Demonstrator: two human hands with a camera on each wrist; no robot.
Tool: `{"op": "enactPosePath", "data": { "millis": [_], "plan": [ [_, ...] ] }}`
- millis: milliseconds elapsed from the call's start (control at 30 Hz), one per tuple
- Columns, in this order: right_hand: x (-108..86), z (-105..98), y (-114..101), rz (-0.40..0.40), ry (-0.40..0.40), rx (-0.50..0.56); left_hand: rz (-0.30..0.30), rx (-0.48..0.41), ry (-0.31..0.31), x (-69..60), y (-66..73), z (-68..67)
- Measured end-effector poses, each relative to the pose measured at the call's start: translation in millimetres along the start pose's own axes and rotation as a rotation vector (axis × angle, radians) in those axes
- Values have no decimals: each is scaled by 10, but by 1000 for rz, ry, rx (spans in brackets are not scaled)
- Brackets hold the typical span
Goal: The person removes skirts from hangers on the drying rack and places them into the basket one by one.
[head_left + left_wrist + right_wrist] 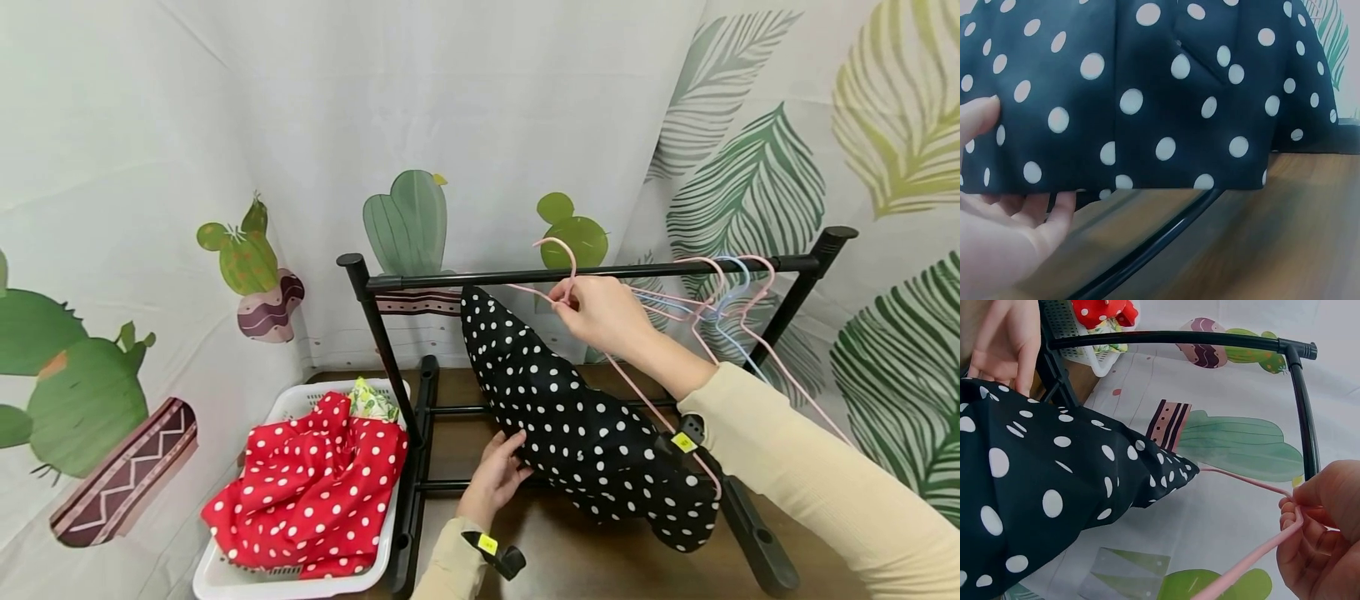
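A black garment with white dots (555,392) hangs slantwise from a pink hanger (626,379) in front of the rack; its exact kind cannot be told. At the hanger's neck, just under the hook, my right hand (603,312) pinches the wire between thumb and fingers. The hook stands up by the rack's top bar (480,279). My left hand (495,475) holds the garment's lower edge. In the left wrist view the thumb (979,119) lies on the front of the cloth, with the fingers (1054,219) under the hem.
Left of the rack, a white plastic basket (210,575) holds a red dotted cloth (315,483) and a yellow-green patterned cloth (372,402). Pink hangers (768,283) and a blue hanger (726,321) hang at the bar's right end. A printed curtain (487,100) stands behind.
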State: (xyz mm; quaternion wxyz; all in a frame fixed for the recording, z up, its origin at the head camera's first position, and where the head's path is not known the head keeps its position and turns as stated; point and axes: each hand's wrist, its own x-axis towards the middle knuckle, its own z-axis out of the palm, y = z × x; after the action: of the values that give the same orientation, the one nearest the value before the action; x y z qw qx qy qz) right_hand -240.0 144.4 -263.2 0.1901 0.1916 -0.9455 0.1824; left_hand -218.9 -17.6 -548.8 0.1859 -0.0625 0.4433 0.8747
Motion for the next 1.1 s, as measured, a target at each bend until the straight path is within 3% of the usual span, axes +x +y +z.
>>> {"op": "enactPosePath", "data": {
  "millis": [233,667,1100],
  "plan": [
    [-7,6,13,-6,0,-3,28,79,-29,-68,55,-39],
    [-29,7,58,0,7,-25,58,136,-17,-114,136,-121],
    [-64,10,113,-21,10,-25,81,271,-37,-242,361,-249]
  ]
}}
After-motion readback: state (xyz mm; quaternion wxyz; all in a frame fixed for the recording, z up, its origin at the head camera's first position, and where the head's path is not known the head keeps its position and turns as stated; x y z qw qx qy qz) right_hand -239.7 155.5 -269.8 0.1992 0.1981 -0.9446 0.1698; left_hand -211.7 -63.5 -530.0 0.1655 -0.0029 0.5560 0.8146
